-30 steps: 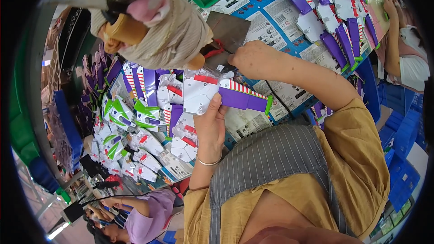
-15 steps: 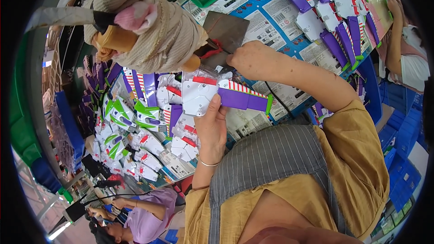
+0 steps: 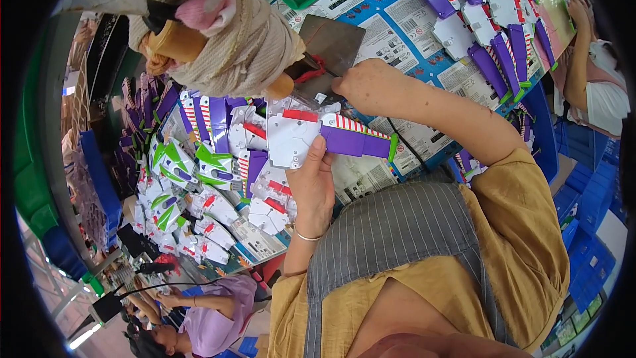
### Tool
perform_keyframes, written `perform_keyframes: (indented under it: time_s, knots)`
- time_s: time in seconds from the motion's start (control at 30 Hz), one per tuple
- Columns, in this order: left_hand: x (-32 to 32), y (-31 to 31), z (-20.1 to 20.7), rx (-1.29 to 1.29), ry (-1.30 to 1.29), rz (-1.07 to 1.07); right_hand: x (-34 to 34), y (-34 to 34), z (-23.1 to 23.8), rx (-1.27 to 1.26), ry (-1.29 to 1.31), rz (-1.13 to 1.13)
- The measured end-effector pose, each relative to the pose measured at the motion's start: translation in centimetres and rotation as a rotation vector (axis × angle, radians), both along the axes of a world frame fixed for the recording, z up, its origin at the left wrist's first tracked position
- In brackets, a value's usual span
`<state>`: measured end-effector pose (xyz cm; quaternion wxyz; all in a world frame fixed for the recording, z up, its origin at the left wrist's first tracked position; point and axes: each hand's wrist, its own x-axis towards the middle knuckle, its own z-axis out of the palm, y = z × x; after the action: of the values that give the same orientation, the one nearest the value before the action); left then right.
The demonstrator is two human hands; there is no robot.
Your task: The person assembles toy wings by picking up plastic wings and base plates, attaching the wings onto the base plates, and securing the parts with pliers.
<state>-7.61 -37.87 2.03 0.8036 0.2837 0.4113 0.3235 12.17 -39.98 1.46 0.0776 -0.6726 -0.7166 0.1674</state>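
Your left hand [image 3: 317, 189] holds a white-and-purple toy wing [image 3: 331, 140], thumb on its face, the striped, green-tipped end pointing right. Your right hand [image 3: 368, 89] is curled above it, beside a dark plate [image 3: 334, 40]; what its fingers grip is unclear. A cloth-wrapped bundle [image 3: 225, 46] hangs to the upper left. White-and-green pieces [image 3: 173, 164] lie piled at left, more wings [image 3: 493, 53] at upper right, near a co-worker [image 3: 589, 86].

One head-worn fisheye looks down, close above the worktable [image 3: 379, 38].
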Motion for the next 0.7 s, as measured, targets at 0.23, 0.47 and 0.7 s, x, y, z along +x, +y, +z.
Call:
perform_keyframes:
  time_s: [0.23,0.47,0.7]
  knots:
    - [-0.6,-1.3,-0.7,-0.013,-0.050,0.013,-0.3,-0.8,0.0,0.055,0.001,0.025]
    - [-7.1,-1.7,3.2,0.348,0.289,-0.585,-1.7,-6.9,2.0,-0.083,-0.335,0.278]
    - [-9.3,9.2,1.9,1.425,1.263,-0.513,-2.2,-6.9,1.1,-0.075,-0.221,0.156]
